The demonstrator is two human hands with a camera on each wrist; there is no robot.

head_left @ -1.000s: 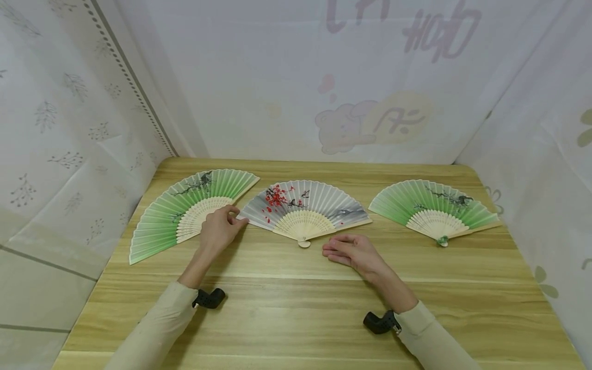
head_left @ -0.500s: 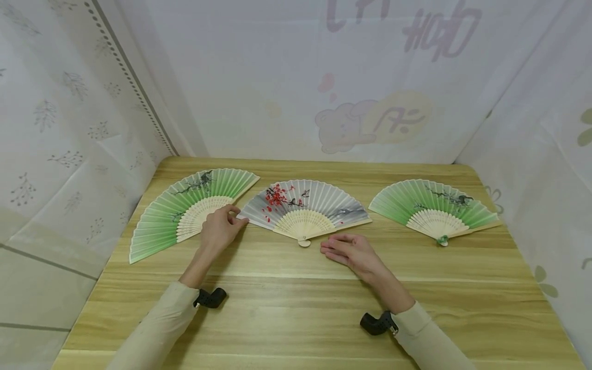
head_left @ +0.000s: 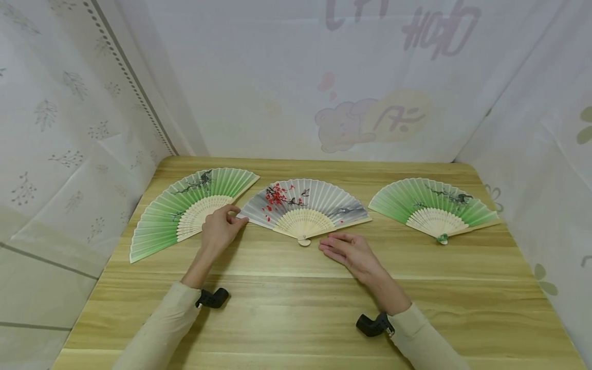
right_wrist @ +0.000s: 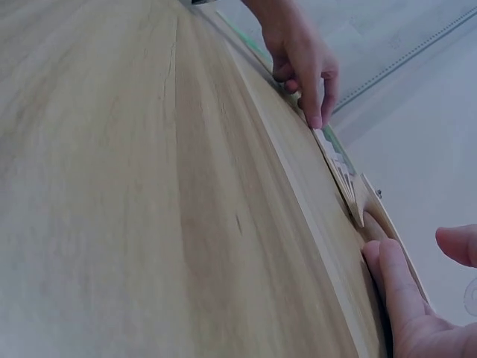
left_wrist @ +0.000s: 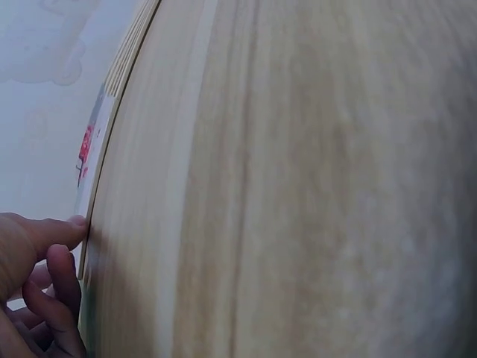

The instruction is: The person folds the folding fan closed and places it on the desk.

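A grey folding fan point(head_left: 311, 202) with red blossoms and small birds lies spread in the middle of the wooden table. My left hand point(head_left: 219, 226) pinches its left end between thumb and fingers; the left wrist view shows the thumb point(left_wrist: 65, 230) on the fan's edge. Just below the fan's right edge rests my right hand point(head_left: 356, 257), its fingers fairly straight and pointing towards the pivot. In the right wrist view the right fingers point(right_wrist: 399, 280) lie along the fan's outer rib, with the thumb apart from it. No grip by this hand shows.
A green folding fan point(head_left: 159, 221) lies spread at the left, partly behind my left hand. Another green fan point(head_left: 400, 203), with a green cord at its pivot, lies at the right. The table point(head_left: 277, 313) meets curtain-like cloth point(head_left: 259, 92) at the back and sides.
My right hand has slid slightly left, closer to the grey fan's pivot. The left hand and the fans look unmoved.
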